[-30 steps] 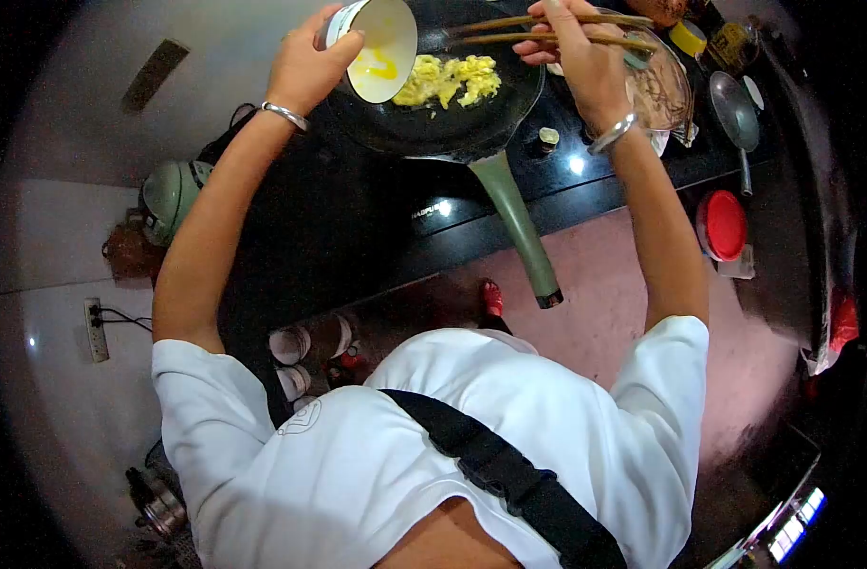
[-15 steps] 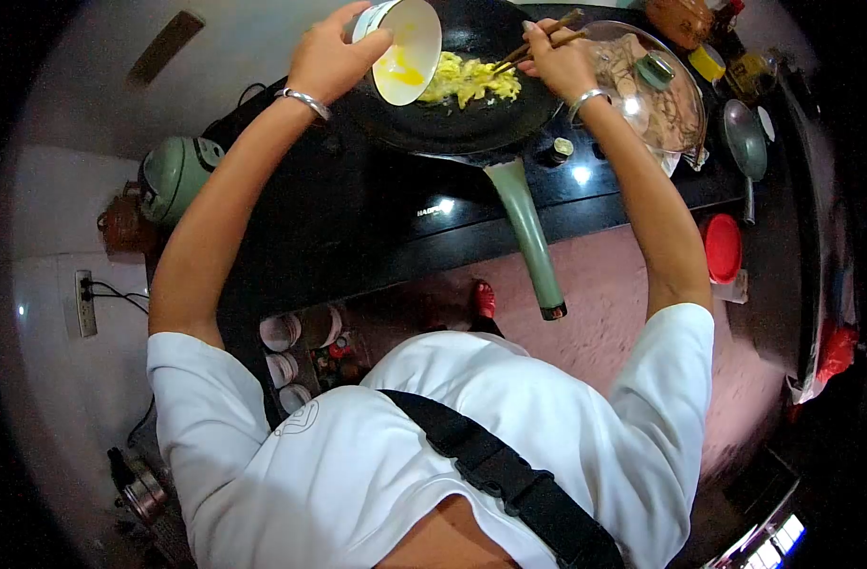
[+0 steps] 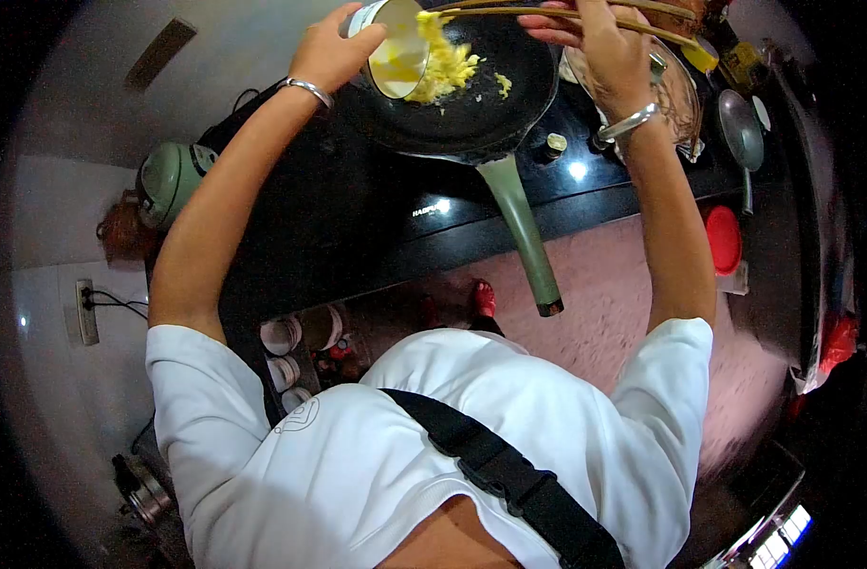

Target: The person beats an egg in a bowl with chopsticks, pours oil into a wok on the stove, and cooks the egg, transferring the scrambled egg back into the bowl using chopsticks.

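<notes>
My left hand (image 3: pixel 334 47) grips a white bowl (image 3: pixel 392 38) by its rim and side, tilted with its mouth toward the pan. Yellow egg residue shows inside it. Scrambled egg (image 3: pixel 445 71) lies by the bowl's mouth over the black frying pan (image 3: pixel 433 133), and a small separate piece sits to the right. In my right hand (image 3: pixel 609 52) is a pair of wooden chopsticks (image 3: pixel 509 11), held nearly level. Their tips reach left to the egg at the bowl's edge. The pan's green handle (image 3: pixel 521 228) points toward me.
A glass lid (image 3: pixel 685 104) lies right of the pan, partly behind my right wrist. Beyond it is a metal ladle (image 3: pixel 740 128). A green rice cooker (image 3: pixel 173 180) stands at the left. A red lid (image 3: pixel 723 240) is lower right, and a small jar (image 3: pixel 555 145) sits beside the pan.
My right hand has moved right and toward me, and the chopsticks swung from pointing into the pan to nearly level. The egg has shifted left, heaped against the bowl's mouth.
</notes>
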Motion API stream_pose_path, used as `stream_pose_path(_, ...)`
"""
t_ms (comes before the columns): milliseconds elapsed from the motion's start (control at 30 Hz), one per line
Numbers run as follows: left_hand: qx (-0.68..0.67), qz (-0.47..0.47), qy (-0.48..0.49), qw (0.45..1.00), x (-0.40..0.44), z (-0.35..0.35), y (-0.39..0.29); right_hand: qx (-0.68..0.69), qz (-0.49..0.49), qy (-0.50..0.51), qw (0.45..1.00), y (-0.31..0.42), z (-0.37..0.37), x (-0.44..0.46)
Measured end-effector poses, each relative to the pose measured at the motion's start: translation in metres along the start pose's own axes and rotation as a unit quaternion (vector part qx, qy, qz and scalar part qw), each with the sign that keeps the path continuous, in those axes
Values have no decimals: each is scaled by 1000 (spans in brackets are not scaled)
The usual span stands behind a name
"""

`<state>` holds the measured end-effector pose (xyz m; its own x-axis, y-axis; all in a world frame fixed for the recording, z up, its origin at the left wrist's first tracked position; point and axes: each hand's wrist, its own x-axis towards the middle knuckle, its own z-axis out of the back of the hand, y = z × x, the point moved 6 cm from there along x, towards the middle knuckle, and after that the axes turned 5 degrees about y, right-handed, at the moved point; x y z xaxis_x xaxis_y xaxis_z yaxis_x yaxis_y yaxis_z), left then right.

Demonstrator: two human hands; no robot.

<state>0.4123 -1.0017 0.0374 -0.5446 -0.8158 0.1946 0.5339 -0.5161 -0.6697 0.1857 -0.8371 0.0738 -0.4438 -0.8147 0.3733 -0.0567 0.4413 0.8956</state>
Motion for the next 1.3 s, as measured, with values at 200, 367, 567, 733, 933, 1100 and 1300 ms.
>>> stream_pose_path(200,-13,59,13,998,-1,-4,-10,97,-16,-1,995,-39,-26,-1)
stream_pose_path(367,-55,72,9,996,1,-3,-7,155,-84,8,984,-71,-29,-14)
stream_pose_path(567,-32,53,16,998,-4,-1,-18,43,-66,59,995,-56,-15,-27)
stream_pose_path(733,0,28,32,999,-1,-11,-30,101,-56,-1,993,-55,-17,-17)
stream_pose_path(933,45,-68,-11,997,-6,-16,-76,17,-27,36,999,-66,-12,-27)
stream_pose_path(1100,198,-110,-40,973,-7,-29,-96,-33,22,60,997,-53,-5,-30)
stream_pose_path(1300,242,-115,-39,963,-7,-43,-103,-99,9,68,993,-48,12,-34)
